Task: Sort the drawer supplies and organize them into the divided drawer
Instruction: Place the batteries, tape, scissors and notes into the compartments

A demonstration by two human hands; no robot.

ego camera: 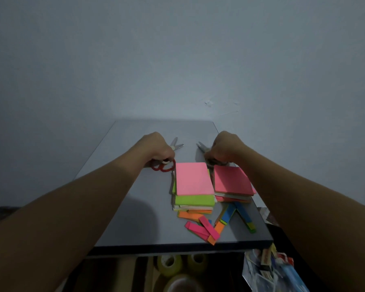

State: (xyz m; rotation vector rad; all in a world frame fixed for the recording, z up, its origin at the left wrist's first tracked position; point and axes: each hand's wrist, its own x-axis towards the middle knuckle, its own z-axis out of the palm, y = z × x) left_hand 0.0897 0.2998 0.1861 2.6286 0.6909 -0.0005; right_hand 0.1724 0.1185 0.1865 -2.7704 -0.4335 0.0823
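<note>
On the grey table top (135,218), my left hand (156,147) grips red-handled scissors (164,166) whose blades stick out past the knuckles. My right hand (226,147) grips dark-handled scissors (201,146), blades pointing left and away. Between and in front of the hands lie two stacks of sticky notes: a pink-topped stack over green and orange pads (193,179), and a red-pink stack (232,181) to its right. Loose narrow sticky strips in pink, orange, blue and green (209,227) lie near the table's front edge.
Below the table's front edge an open drawer shows rolls of clear tape (171,263). To the right lies a packet of small supplies (270,266). A plain wall stands behind the table. The table's left half is bare.
</note>
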